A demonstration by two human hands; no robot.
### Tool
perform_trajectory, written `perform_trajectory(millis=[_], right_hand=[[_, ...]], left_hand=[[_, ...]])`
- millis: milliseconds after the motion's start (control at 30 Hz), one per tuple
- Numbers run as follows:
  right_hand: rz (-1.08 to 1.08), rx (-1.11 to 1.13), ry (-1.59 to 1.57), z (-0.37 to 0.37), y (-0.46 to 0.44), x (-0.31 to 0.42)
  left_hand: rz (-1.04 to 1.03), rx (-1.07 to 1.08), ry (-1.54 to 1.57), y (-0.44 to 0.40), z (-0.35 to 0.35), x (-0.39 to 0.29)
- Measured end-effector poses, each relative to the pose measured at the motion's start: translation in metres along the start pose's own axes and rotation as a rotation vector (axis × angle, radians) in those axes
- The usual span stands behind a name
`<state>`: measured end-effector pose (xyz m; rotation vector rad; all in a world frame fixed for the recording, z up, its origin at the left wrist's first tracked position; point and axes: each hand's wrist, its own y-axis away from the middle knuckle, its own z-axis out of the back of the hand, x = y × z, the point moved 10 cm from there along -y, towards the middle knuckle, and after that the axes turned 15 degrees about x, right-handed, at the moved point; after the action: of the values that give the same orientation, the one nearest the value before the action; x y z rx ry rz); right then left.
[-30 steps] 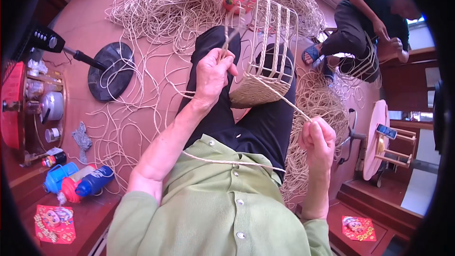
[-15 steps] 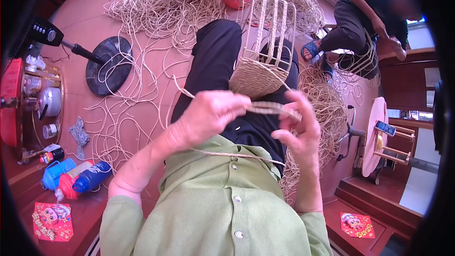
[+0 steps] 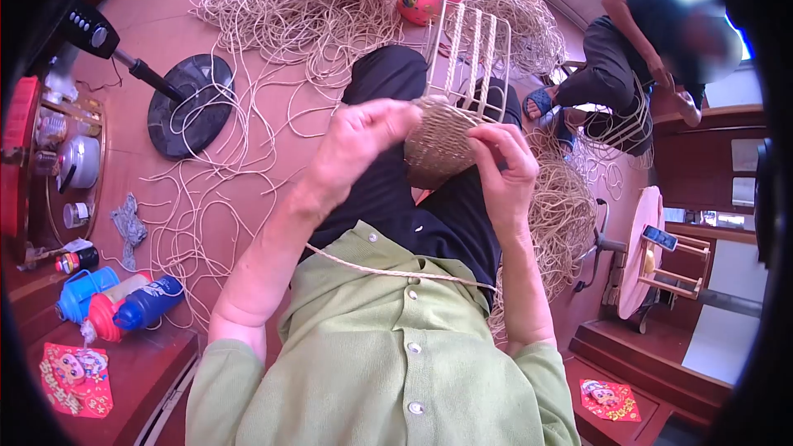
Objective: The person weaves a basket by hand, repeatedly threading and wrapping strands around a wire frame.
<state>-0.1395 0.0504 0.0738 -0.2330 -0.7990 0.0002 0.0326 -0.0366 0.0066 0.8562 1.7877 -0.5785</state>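
curling at the left edge of the basket (image 3: 438, 144), by the knees (image 3: 387, 64), is the left hand (image 3: 357, 136); the right hand (image 3: 507, 163) bends at its right edge. whether either grips anything, i cannot tell. rope (image 3: 563, 208) lies heaped on the floor (image 3: 161, 8) farther right.

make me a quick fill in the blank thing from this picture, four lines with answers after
The left hand and right hand are at the near, woven end of the frame; its open bars are at the ____ end.
The shirt, crossed by a strand, is ____ in colour.
The round stand base at left is coloured ____.
The sandal on the seated co-worker is coloured ____.

Missing words: far; green; black; blue
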Motion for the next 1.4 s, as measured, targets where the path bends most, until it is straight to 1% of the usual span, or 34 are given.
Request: perform_trajectory(millis=[33,67,133,233,333,367,467,500,600,633,733,767,867,1000,1033,1100,1133,1167,1200,1267,1300,1333,1367,1400], right_hand=[[0.062,-0.053,0.156,0.004,0.000,0.004],[0.097,-0.064,0.249,0.004,-0.002,0.011],[0.163,-0.092,0.439,0.004,-0.004,0.027],[0.161,-0.082,0.430,0.002,-0.007,0.024],[0.132,-0.084,0.420,0.005,-0.010,0.024],[0.118,-0.088,0.410,0.007,-0.011,0.020],[0.090,-0.101,0.385,0.009,-0.011,0.012],[0.082,-0.104,0.379,0.011,-0.011,0.009],[0.116,-0.138,0.436,0.014,-0.015,0.010],[0.119,-0.139,0.454,0.014,-0.017,0.009],[0.130,-0.142,0.503,0.014,-0.020,0.009],[0.134,-0.142,0.519,0.014,-0.022,0.011],[0.136,-0.132,0.546,0.016,-0.024,0.017],[0.168,-0.125,0.539,0.016,-0.024,0.020],[0.173,-0.126,0.559,0.016,-0.024,0.022],[0.188,-0.133,0.588,0.016,-0.025,0.028],[0.236,-0.138,0.582,0.021,-0.021,0.035],[0.285,-0.144,0.576,0.025,-0.014,0.044],[0.340,-0.148,0.570,0.029,-0.007,0.055],[0.476,-0.145,0.485,0.043,0.026,0.107],[0.512,-0.128,0.443,0.049,0.041,0.125],[0.551,-0.104,0.399,0.053,0.052,0.136],[0.532,-0.120,0.356,0.061,0.055,0.135],[0.513,-0.193,0.322,0.068,0.052,0.124]], left_hand=[[0.011,-0.030,0.013,-0.003,0.015,-0.001],[-0.035,-0.080,-0.049,-0.008,0.031,0.002],[-0.058,-0.143,-0.221,-0.023,0.050,0.005],[-0.114,-0.174,-0.753,-0.040,0.045,-0.013],[-0.095,-0.050,-0.965,-0.062,0.019,-0.015],[-0.065,0.012,-0.941,-0.070,0.010,-0.012],[-0.078,0.171,-0.827,-0.090,-0.006,0.003],[-0.127,0.237,-0.761,-0.095,-0.011,0.000],[-0.042,0.455,-0.559,-0.107,-0.023,0.000],[0.278,0.510,-0.356,-0.101,-0.023,0.010],[0.193,0.594,-0.199,-0.111,-0.036,0.018],[0.223,0.653,-0.040,-0.115,-0.043,0.032],[0.235,0.584,0.270,-0.122,-0.046,0.045],[0.264,0.533,0.598,-0.117,-0.051,0.060],[0.265,0.538,0.624,-0.116,-0.049,0.062],[0.267,0.535,0.523,-0.113,-0.040,0.060],[0.269,0.535,0.469,-0.109,-0.047,0.043],[0.213,0.298,0.121,-0.103,-0.031,0.023],[-0.028,0.078,-0.485,-0.097,-0.011,-0.014],[-0.568,-0.184,-0.774,-0.036,-0.044,-0.113],[-0.493,0.139,-0.700,-0.030,-0.069,-0.103],[-0.462,0.309,-0.609,-0.018,-0.085,-0.094],[-0.411,0.470,-0.513,-0.005,-0.101,-0.084],[-0.419,0.490,-0.416,0.001,-0.108,-0.082]])
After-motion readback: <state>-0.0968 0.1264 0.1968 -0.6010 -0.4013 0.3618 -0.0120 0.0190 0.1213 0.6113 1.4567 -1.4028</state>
